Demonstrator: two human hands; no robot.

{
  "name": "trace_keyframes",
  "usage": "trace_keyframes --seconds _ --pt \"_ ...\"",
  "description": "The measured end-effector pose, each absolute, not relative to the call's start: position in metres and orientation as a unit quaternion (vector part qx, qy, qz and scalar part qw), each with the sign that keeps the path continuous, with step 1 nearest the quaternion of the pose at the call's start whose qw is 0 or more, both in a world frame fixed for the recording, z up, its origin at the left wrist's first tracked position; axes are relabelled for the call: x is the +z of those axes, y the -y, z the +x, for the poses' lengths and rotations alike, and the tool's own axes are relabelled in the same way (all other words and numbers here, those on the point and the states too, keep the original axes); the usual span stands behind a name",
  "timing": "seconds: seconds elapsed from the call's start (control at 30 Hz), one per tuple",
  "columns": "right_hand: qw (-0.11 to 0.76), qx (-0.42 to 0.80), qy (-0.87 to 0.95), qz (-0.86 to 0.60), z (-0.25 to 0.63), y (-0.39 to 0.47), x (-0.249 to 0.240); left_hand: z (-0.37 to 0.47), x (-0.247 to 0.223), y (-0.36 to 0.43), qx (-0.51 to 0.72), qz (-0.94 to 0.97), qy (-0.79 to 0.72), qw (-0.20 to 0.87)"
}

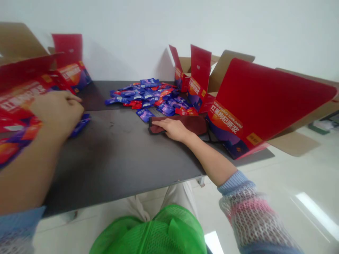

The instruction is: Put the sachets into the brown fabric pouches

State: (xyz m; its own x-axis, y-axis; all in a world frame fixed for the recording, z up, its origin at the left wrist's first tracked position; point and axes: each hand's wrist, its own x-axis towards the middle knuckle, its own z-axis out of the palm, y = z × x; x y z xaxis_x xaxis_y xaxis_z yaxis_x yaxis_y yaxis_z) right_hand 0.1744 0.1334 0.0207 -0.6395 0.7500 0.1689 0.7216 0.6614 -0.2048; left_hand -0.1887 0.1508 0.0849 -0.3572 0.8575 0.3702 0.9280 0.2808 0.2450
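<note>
My left hand is on the left, blurred, above the table by a red carton. Its fingers are curled in, and what they hold, if anything, is hidden. Close below its wrist shows a blue sachet. My right hand lies on a flat brown cloth piece with black edging and a thin black strap, shaped like an eye mask. The fingers are stretched out over its left end. Just behind it spreads a heap of blue and red sachets.
At the right stands a large open red carton, flaps spread past the edge of the dark table. Smaller open cartons stand beside the heap, another carton at the back left. More sachets lie at far left.
</note>
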Motion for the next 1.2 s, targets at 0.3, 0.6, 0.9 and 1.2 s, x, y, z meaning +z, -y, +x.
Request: trace_keyframes --seconds 0.3,0.6,0.9,1.2 --pt "0.121 0.108 0.888 -0.431 0.169 -0.136 -0.006 -0.037 0.043 -0.198 -0.100 -0.738 0.665 0.060" --pt "0.219 0.064 0.891 -0.391 0.171 -0.147 0.000 -0.069 0.001 -0.190 -0.051 -0.873 0.485 -0.033" --pt "0.437 0.048 0.794 -0.419 0.160 -0.129 0.007 -0.136 0.021 -0.134 -0.130 -0.873 0.195 -0.427" --pt "0.443 -0.019 0.793 -0.418 0.164 -0.105 0.017 -0.097 0.002 -0.113 -0.213 -0.868 0.338 -0.296"
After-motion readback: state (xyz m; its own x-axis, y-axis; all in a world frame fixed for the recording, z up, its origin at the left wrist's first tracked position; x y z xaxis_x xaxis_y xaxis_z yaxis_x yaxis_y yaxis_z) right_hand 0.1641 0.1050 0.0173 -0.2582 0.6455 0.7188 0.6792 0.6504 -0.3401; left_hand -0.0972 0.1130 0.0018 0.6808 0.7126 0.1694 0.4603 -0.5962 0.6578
